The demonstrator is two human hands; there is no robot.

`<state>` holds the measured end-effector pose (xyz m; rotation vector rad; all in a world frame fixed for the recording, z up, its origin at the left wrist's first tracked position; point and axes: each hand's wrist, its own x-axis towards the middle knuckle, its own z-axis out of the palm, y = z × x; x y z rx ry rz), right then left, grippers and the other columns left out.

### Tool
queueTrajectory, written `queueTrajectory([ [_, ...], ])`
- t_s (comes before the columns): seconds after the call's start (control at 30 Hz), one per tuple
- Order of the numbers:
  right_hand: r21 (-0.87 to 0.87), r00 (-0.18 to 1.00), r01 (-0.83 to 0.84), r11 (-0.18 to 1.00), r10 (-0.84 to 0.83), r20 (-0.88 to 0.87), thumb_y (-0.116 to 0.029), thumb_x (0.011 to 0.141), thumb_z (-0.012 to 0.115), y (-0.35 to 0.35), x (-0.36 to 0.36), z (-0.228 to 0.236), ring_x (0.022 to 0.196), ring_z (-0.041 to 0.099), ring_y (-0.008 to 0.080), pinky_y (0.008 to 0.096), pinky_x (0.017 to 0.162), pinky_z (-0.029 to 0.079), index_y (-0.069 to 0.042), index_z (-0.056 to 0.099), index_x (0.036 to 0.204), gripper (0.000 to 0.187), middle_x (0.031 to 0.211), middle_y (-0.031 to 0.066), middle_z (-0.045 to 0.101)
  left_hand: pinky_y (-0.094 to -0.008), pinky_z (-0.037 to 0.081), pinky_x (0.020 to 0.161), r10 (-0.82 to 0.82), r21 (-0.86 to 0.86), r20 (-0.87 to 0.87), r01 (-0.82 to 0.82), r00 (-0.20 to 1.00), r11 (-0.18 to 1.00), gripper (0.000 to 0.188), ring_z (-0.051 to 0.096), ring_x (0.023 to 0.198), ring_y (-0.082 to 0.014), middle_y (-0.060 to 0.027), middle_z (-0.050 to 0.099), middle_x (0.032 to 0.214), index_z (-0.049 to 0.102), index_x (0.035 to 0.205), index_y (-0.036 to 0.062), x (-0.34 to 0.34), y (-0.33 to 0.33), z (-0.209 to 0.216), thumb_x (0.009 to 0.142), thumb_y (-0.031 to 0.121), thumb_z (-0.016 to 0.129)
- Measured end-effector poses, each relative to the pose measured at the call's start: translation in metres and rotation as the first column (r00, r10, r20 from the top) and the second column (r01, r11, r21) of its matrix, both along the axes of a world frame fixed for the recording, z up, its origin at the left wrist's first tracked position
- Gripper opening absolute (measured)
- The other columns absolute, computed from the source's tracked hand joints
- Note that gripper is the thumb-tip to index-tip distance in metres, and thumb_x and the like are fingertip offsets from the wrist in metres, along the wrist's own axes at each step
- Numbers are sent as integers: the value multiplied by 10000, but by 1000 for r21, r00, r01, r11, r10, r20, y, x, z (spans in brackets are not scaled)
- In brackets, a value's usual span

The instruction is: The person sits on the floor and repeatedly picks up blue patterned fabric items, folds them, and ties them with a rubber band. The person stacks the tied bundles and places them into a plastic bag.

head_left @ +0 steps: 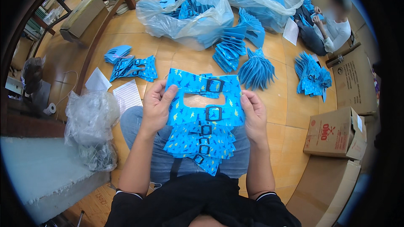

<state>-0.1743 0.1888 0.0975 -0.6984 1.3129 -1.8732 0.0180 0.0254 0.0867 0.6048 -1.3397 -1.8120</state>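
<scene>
Above my lap I hold a blue fabric piece (176, 96) with a small yellow and dark blue print. It has a wide cut-out in its middle and two black square buckles on straps. My left hand (158, 101) pinches its left edge, thumb on top. At the opposite edge my right hand (253, 107) grips it the same way. A fanned stack of the same pieces (198, 143), with more black buckles, lies on my lap just below it. The held piece partly covers that stack.
Ahead stand two clear plastic bags (185, 12) (263, 4) full of blue pieces. Fanned blue bundles (229, 48) (257, 69) (312, 75) (132, 67) lie on the tiled floor. Printed sheets (127, 96) lie left, near crumpled plastic (90, 117). Cardboard boxes (332, 134) stand right; a person (334, 25) sits far right.
</scene>
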Motion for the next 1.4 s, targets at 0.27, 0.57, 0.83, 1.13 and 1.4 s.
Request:
queueTrajectory([
  [0.27, 101, 994, -81, 992, 73, 80, -166, 1010, 564, -1, 2, -5, 783, 548, 16, 181, 676, 453, 6, 597, 1163, 233, 936, -14, 636, -188, 490, 668, 17, -2, 43, -17, 999, 1000, 208, 623, 769, -38, -48, 709, 914, 597, 1110, -19, 12, -3, -5, 976, 137, 624],
  [0.57, 278, 994, -104, 955, 108, 3, -276, 1028, 524, 3, 1, 0, 655, 506, 25, 179, 567, 386, -14, 613, 1140, 298, 792, -24, 583, -180, 481, 651, 79, -62, 183, -68, 980, 996, 186, 610, 765, -30, -28, 691, 935, 598, 1107, -6, 36, -5, -23, 975, 123, 618],
  [0.83, -669, 756, -593, 448, 595, -272, -658, 936, 481, 47, 24, 107, 399, 493, 111, 234, 343, 264, -115, 560, 821, 561, 607, 58, 581, -208, 511, 717, 436, -76, 182, -429, 882, 900, 165, 614, 819, -45, -23, 666, 959, 602, 1086, 22, 125, -49, -26, 1003, 162, 575],
  [1.13, -693, 729, -598, 403, 632, -261, -613, 929, 535, 16, 44, 124, 415, 426, 79, 222, 374, 243, -66, 680, 977, 569, 670, 18, 577, -216, 520, 719, 404, -70, 141, -398, 904, 915, 161, 625, 810, -54, -32, 669, 954, 582, 1084, 16, 114, -38, -26, 1011, 158, 560],
  [1.4, -482, 863, -487, 729, 485, -140, -472, 979, 487, 10, 19, 90, 512, 497, 119, 227, 467, 356, -58, 614, 1018, 435, 684, 38, 567, -241, 541, 741, 425, 12, 57, -426, 904, 905, 195, 657, 841, -84, -59, 685, 988, 584, 1100, 17, 108, -48, -32, 1020, 190, 542],
])
